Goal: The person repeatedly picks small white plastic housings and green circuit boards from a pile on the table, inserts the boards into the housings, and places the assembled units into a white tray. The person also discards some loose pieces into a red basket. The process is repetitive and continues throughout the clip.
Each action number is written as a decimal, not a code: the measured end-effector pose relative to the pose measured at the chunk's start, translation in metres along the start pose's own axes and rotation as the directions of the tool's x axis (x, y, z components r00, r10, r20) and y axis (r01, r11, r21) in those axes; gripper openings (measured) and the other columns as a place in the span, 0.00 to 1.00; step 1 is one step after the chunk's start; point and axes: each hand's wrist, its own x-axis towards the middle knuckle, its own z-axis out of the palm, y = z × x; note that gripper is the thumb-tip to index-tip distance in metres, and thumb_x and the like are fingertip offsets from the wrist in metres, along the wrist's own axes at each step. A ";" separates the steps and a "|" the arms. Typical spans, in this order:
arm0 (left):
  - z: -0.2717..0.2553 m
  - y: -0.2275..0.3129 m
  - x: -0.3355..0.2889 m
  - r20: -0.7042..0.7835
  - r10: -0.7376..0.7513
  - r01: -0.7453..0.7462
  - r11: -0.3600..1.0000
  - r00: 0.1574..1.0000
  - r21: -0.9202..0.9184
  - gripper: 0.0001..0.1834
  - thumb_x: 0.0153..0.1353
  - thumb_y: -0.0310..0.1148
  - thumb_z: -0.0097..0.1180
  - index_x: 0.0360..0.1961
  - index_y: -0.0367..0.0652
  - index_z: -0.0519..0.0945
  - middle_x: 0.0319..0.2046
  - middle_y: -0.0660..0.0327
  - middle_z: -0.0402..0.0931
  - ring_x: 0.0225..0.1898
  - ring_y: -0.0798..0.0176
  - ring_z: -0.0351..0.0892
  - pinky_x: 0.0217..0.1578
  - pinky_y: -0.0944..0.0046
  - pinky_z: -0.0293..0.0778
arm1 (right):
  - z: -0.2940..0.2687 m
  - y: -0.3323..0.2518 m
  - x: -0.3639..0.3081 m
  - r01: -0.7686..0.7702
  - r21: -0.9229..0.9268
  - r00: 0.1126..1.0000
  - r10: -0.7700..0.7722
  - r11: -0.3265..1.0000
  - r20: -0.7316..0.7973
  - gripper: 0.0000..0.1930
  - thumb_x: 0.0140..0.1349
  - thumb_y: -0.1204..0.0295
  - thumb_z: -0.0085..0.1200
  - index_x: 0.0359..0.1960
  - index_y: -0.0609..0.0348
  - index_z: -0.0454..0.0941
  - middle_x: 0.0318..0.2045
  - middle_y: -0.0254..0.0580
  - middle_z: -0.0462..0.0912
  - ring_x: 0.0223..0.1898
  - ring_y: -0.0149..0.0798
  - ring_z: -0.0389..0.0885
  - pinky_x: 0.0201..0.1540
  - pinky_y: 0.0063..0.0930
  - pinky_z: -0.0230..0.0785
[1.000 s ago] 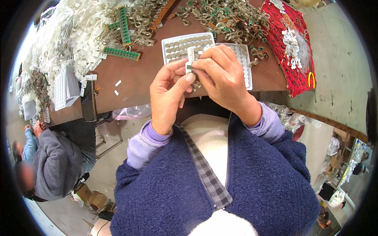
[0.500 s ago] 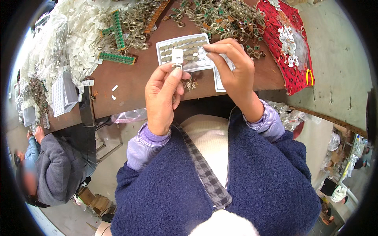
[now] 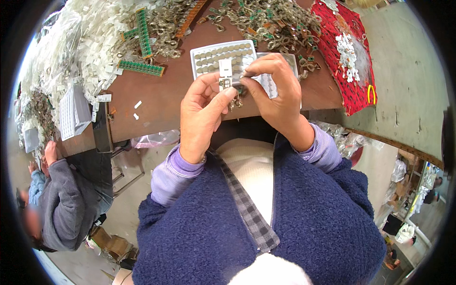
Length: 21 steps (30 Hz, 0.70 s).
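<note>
My left hand (image 3: 200,114) pinches a small white plastic case (image 3: 225,69) between thumb and fingers; it stands unfolded, with a compartment at its lower half. Close beside it, my right hand (image 3: 279,95) holds what looks like a button cell (image 3: 248,74), dark and small, between thumb and forefinger. Behind both hands lies a white tray (image 3: 193,53) with rows of round grey button cells (image 3: 228,49). A second white tray (image 3: 295,66) is partly covered by my right hand. Below the case, looped metallic pieces (image 3: 236,102) show, partly hidden by my left hand.
White plastic parts (image 3: 90,42) heap up at the left, beside green circuit board strips (image 3: 142,68). Tangled metallic loops (image 3: 270,21) lie at the back. On the right is red cloth (image 3: 327,42) with white pieces and a yellow-handled tool (image 3: 371,95). A co-worker (image 3: 71,204) sits left.
My right hand has come down from over the tray toward the case, with a small dark piece in its fingertips. My left hand has shifted slightly right with the case.
</note>
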 end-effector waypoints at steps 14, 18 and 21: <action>0.037 -0.005 0.014 0.094 0.006 -0.021 0.988 0.996 0.155 0.13 0.76 0.31 0.65 0.57 0.40 0.85 0.38 0.68 0.87 0.31 0.80 0.74 0.31 0.77 0.69 | -0.047 0.001 -0.017 -0.107 0.123 0.992 0.114 0.987 -0.054 0.17 0.61 0.83 0.66 0.52 0.60 0.87 0.37 0.44 0.87 0.41 0.47 0.87 0.43 0.36 0.80; 0.038 -0.003 0.018 0.171 -0.005 -0.019 0.990 0.985 0.141 0.14 0.79 0.33 0.61 0.60 0.37 0.84 0.37 0.65 0.87 0.28 0.81 0.71 0.26 0.78 0.64 | -0.047 0.000 -0.007 -0.319 0.193 0.935 0.341 0.928 -0.093 0.11 0.63 0.81 0.66 0.47 0.61 0.87 0.37 0.44 0.86 0.43 0.46 0.85 0.46 0.37 0.78; 0.036 0.002 0.020 0.206 -0.063 0.046 0.995 0.976 0.088 0.16 0.79 0.33 0.59 0.62 0.36 0.83 0.38 0.62 0.88 0.25 0.83 0.70 0.18 0.80 0.58 | -0.046 0.000 0.000 -0.302 0.078 0.951 0.305 0.950 -0.042 0.08 0.60 0.81 0.68 0.39 0.61 0.83 0.35 0.44 0.84 0.40 0.49 0.84 0.46 0.40 0.75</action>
